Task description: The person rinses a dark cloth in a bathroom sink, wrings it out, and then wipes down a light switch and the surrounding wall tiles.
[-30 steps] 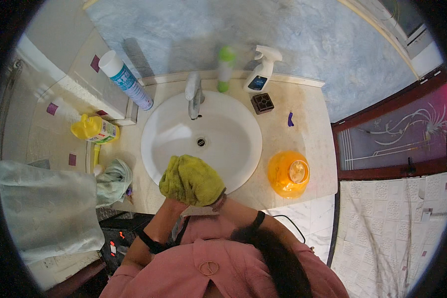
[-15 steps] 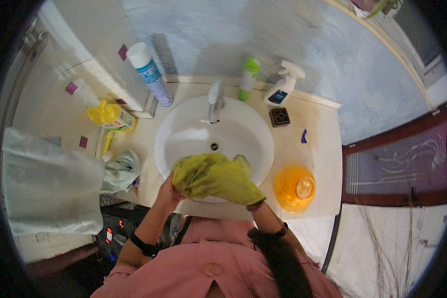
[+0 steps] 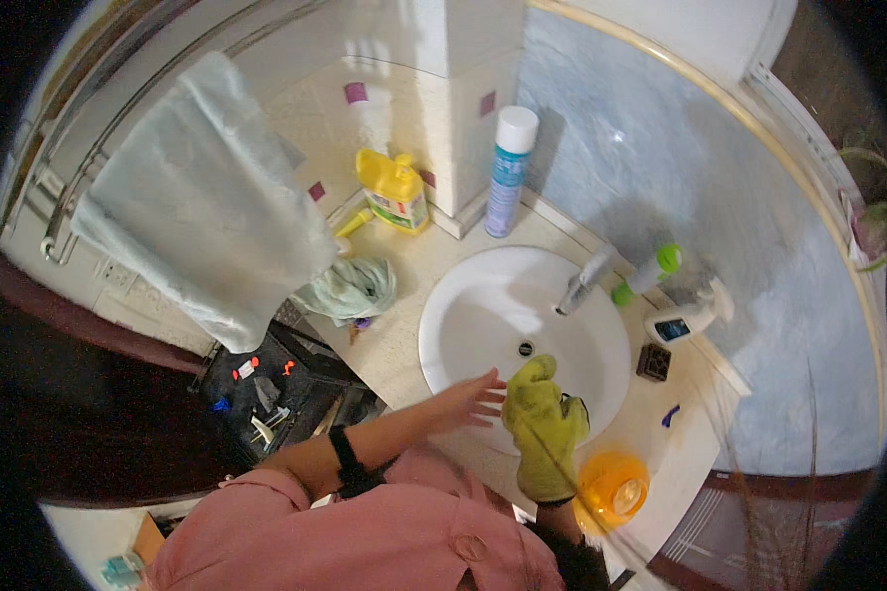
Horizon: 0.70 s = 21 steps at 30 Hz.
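Note:
My left hand (image 3: 471,402) is bare and open over the basin's near left edge, its fingers apart and pointing at the glove. A yellow-green glove (image 3: 547,458) with dark smudges covers my right hand (image 3: 542,419) down to the wrist. The gloved hand hangs above the near part of the white oval basin (image 3: 453,315), right beside my left fingertips. Whether the fingers inside the glove are bent or straight cannot be made out. Close to the right wrist stands a see-through orange bowl (image 3: 601,483).
Behind the basin are the faucet (image 3: 583,281), a tall spray can (image 3: 510,172), a green-capped bottle (image 3: 648,274) and a white trigger bottle (image 3: 688,317). A dark square block (image 3: 653,362) lies right. Left are a yellow jug (image 3: 394,192), a crumpled cloth (image 3: 350,289) and a hanging towel (image 3: 207,197).
The view has turned leftward. My left hand has let go of the glove's left end and now has its fingers spread. The gloved right hand now points up toward the drain.

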Each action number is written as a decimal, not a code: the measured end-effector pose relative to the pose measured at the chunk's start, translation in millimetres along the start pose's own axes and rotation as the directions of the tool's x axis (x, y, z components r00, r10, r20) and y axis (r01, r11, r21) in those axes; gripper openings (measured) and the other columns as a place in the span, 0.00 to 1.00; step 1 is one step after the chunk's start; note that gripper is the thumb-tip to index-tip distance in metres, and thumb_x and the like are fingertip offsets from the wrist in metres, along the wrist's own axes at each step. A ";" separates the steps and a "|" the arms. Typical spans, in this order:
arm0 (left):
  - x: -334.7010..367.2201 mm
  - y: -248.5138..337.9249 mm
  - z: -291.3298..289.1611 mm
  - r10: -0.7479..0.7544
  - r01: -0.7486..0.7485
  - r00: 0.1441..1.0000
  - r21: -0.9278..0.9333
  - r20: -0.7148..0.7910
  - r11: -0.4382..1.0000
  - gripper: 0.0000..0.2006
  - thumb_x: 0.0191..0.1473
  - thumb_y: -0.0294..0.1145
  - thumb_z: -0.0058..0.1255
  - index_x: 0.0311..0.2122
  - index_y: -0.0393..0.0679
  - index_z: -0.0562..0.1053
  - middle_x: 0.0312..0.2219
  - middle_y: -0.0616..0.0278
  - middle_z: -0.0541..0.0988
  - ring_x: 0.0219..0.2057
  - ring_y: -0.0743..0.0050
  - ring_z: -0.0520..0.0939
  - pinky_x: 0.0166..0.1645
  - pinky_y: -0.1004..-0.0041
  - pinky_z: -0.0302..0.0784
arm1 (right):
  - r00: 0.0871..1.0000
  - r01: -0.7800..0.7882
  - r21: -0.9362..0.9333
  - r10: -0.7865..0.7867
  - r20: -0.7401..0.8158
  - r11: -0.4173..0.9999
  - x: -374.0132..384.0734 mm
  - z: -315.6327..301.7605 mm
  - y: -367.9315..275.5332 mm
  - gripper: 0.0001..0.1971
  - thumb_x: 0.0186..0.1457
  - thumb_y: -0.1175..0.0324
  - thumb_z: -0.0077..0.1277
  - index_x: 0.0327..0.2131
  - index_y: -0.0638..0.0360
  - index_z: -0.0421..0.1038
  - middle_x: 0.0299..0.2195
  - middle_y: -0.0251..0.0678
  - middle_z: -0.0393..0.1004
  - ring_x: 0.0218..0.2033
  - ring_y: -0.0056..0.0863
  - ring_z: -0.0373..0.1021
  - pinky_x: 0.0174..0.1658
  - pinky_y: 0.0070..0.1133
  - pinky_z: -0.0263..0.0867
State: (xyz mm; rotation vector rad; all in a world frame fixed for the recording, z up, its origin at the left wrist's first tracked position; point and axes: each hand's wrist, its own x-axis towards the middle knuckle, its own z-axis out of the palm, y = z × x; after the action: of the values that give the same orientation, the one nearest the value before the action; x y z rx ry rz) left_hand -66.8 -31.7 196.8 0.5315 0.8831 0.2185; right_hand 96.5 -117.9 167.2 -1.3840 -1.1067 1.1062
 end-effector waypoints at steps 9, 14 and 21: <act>39.7 -36.6 29.4 0.651 -0.765 0.623 0.162 0.433 0.624 0.23 0.50 0.53 0.36 0.43 0.44 0.66 0.41 0.61 0.70 0.40 0.68 0.72 0.46 0.71 0.66 | 0.997 -0.072 0.073 0.072 0.015 0.995 -5.0 24.0 22.9 0.26 0.50 0.59 0.42 0.51 0.59 0.52 0.49 0.36 0.57 0.49 0.29 0.55 0.52 0.23 0.51; 22.0 -28.1 29.4 0.413 -0.280 0.893 -0.499 0.177 0.820 0.20 0.51 0.49 0.35 0.40 0.44 0.68 0.37 0.62 0.73 0.37 0.70 0.73 0.45 0.71 0.67 | 0.996 -0.068 0.093 0.063 0.059 0.993 7.6 30.6 24.1 0.26 0.50 0.59 0.43 0.51 0.59 0.52 0.49 0.35 0.58 0.50 0.28 0.55 0.52 0.22 0.50; 17.6 19.0 8.5 0.363 -0.231 0.921 -0.550 0.143 0.803 0.14 0.52 0.38 0.38 0.39 0.41 0.68 0.36 0.62 0.73 0.37 0.73 0.74 0.45 0.73 0.67 | 0.999 -0.045 -0.014 0.045 -0.004 0.999 19.2 28.6 40.7 0.26 0.49 0.60 0.44 0.51 0.59 0.52 0.49 0.35 0.58 0.50 0.27 0.55 0.53 0.20 0.49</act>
State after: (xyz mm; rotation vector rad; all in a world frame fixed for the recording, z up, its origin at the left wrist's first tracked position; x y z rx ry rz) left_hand -48.6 -11.6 199.3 0.1714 0.4595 0.6543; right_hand 74.1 -97.7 123.2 -1.4276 -1.0869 1.1301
